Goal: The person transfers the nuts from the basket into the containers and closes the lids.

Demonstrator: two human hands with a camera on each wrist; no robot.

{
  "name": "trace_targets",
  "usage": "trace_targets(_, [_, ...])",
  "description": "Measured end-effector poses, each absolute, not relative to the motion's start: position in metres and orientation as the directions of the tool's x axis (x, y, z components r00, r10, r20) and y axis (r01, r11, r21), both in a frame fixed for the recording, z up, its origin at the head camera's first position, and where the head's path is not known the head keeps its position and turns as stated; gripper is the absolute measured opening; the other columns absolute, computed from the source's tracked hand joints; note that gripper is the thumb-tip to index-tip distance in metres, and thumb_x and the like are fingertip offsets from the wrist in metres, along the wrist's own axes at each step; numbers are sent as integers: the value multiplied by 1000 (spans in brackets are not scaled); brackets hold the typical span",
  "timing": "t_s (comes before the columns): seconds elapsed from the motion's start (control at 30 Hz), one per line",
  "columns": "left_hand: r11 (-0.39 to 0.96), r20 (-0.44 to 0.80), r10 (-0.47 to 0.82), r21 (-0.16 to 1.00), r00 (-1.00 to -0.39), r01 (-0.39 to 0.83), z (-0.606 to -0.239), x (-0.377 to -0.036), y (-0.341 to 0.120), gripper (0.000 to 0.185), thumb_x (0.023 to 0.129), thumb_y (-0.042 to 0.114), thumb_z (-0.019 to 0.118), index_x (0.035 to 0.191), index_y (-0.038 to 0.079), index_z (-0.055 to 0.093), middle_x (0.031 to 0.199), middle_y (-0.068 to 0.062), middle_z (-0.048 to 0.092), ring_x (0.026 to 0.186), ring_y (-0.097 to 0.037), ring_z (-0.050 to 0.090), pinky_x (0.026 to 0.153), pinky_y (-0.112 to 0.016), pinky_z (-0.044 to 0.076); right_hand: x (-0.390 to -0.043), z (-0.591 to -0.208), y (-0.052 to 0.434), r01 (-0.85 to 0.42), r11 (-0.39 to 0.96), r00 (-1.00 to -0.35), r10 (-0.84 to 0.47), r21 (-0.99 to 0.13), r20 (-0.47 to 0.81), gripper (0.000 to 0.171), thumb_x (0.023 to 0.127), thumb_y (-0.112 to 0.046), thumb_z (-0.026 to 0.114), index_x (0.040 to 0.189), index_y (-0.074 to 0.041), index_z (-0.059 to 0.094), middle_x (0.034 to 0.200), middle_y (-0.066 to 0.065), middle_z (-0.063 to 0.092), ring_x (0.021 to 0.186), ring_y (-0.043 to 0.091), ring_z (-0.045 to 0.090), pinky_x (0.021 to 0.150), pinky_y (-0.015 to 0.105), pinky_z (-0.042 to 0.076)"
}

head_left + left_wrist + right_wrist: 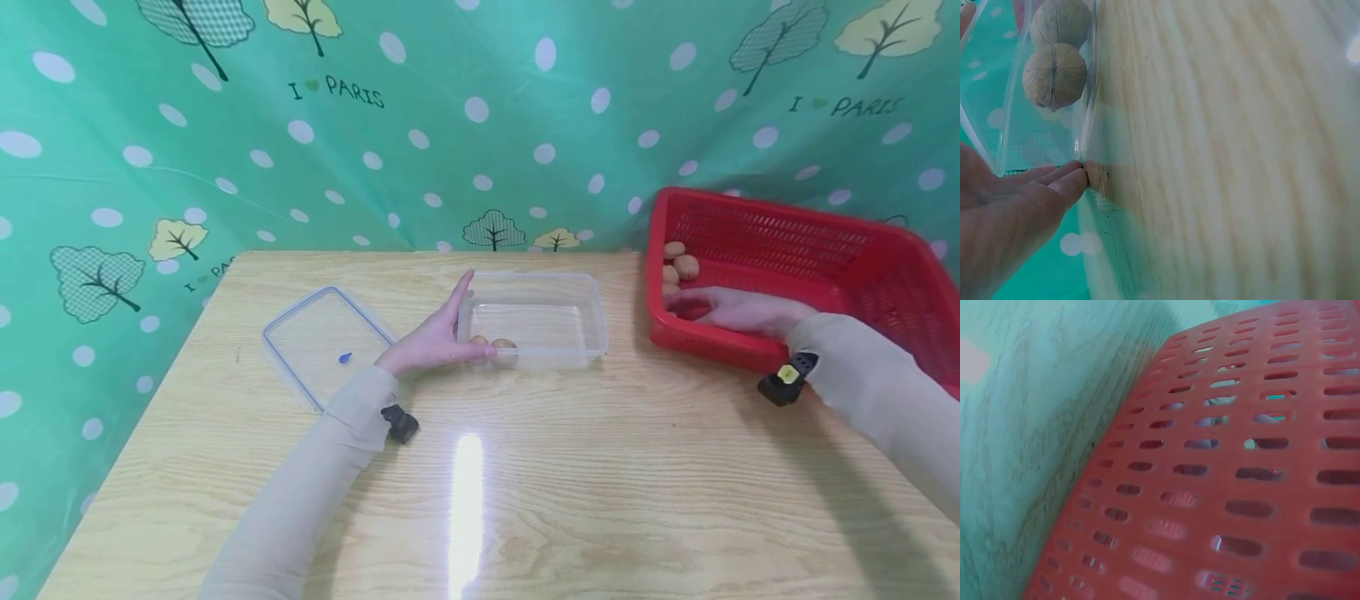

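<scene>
My left hand (438,337) lies flat against the left wall of a clear plastic container (592,317), fingers straight and thumb along its front corner. Two walnuts (491,342) lie in the container's near left corner. In the left wrist view the fingers (1054,181) touch the container wall (1041,140), with the walnuts (1054,75) just behind it. My right hand (720,310) reaches into the red basket (795,242), fingers stretched toward several walnuts (678,260) in its left corner. The frame is blurred there and I see nothing gripped. The right wrist view shows only the basket's slotted wall (1241,487).
The container's clear lid (322,342) with a blue rim lies flat on the wooden table (600,483), left of my left hand. A green dotted curtain hangs behind the table. The basket sits at the table's right edge.
</scene>
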State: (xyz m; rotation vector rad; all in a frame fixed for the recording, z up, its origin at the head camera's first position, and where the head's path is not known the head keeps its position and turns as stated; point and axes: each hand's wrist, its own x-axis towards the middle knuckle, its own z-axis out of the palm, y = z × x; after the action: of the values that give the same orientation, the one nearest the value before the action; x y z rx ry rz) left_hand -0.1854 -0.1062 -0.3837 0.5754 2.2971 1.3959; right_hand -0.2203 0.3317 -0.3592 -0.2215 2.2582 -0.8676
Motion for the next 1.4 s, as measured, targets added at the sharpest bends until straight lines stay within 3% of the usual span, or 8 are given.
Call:
trace_targets(0.33, [414, -118, 525, 901, -843, 132, -390, -188, -107, 120, 80, 21, 81, 154, 25, -13, 159, -19, 0, 143, -38, 6, 113, -53, 14, -221, -360, 333, 92, 682, -742, -440, -726, -507, 74, 82, -16, 74, 143, 0, 35, 134, 20, 46, 119, 33, 45, 87, 33, 49])
trace_targets(0.6, [427, -132, 530, 895, -838, 129, -383, -185, -107, 118, 81, 19, 79, 154, 21, -13, 159, -19, -3, 143, -38, 6, 113, -51, 15, -221, -358, 335, -17, 705, -785, -448, -709, -427, 70, 81, -21, 76, 140, -3, 43, 131, 18, 51, 116, 32, 50, 84, 34, 50])
trace_targets(0.93, [422, -124, 531, 896, -838, 135, -385, -185, -106, 117, 82, 16, 78, 154, 20, -14, 159, -20, -2, 143, -39, 6, 114, -51, 14, -217, -351, 335, -32, 718, -836, -401, -695, -375, 62, 87, -20, 71, 142, -8, 45, 136, 14, 47, 116, 27, 45, 82, 35, 48])
trace_targets(1.4, [416, -115, 530, 898, -840, 140, -386, -186, -106, 117, 82, 17, 79, 154, 20, -13, 159, -20, -2, 143, -39, 7, 114, -51, 13, -208, -330, 328, -46, 655, -865, -403, -754, -298, 55, 88, -22, 70, 138, -14, 48, 128, 5, 53, 112, 17, 51, 84, 29, 50])
